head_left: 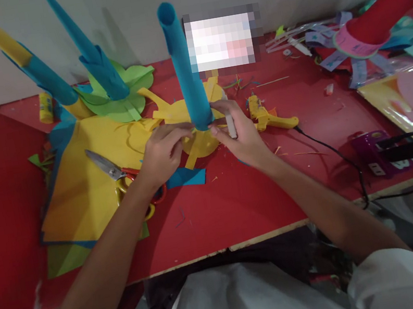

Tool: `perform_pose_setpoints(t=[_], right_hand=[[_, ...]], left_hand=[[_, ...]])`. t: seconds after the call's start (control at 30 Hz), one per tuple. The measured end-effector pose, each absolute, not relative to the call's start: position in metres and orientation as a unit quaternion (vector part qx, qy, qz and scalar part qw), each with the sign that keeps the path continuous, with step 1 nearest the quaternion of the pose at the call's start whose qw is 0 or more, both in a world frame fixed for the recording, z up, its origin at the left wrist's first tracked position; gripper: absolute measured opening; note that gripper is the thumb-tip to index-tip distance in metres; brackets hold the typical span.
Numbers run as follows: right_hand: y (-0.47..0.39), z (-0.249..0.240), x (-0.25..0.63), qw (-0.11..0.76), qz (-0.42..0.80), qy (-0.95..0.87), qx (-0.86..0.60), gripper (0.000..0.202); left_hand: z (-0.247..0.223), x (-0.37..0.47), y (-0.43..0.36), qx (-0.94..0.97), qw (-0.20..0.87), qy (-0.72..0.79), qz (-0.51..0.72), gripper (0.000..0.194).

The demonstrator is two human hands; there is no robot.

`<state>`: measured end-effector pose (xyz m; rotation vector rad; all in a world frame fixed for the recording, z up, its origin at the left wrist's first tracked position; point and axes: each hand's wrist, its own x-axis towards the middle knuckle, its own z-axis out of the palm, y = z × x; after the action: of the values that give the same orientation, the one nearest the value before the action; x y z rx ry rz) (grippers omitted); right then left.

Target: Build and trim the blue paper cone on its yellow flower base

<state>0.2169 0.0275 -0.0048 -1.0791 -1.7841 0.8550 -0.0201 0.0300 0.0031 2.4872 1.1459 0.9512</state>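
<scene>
A tall blue paper tube (189, 73) stands upright on a round yellow paper base (204, 143) with strips sticking out from it. My left hand (166, 150) is closed, its fingertips at the left of the tube's foot. From the other side, my right hand (241, 133) grips the foot between thumb and fingers. A short pale stick (231, 126) shows against the right hand's fingers; its kind is unclear. To the right lies a yellow glue gun (269, 118) on its cord. A blue paper scrap (186, 177) rests in front of the base.
Red-handled scissors (107, 165) lie on yellow paper sheets (75, 197) at left. Two paper tubes on bases, blue (103, 71) and yellow-topped (37, 66), stand behind. At right are a purple power box (378, 152), cables and a red cone (395, 1). A blurred screen (223, 41) stands at the back.
</scene>
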Motion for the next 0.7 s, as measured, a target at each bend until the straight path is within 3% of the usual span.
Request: perform_pose_setpoints(t=[0.2, 0.43, 0.7], right_hand=[[0.032, -0.009, 0.221, 0.421, 0.322, -0.707, -0.469, 0.041], [0.032, -0.020, 0.212, 0.420, 0.382, -0.687, -0.455, 0.041], [0.038, -0.024, 0.218, 0.466, 0.355, -0.685, -0.433, 0.046]], left_hand=[[0.001, -0.021, 0.035, 0.830, 0.138, 0.428, 0.328, 0.027], [-0.011, -0.018, 0.042, 0.896, 0.128, 0.381, 0.189, 0.035], [-0.009, -0.020, 0.034, 0.887, 0.052, 0.363, 0.280, 0.035]])
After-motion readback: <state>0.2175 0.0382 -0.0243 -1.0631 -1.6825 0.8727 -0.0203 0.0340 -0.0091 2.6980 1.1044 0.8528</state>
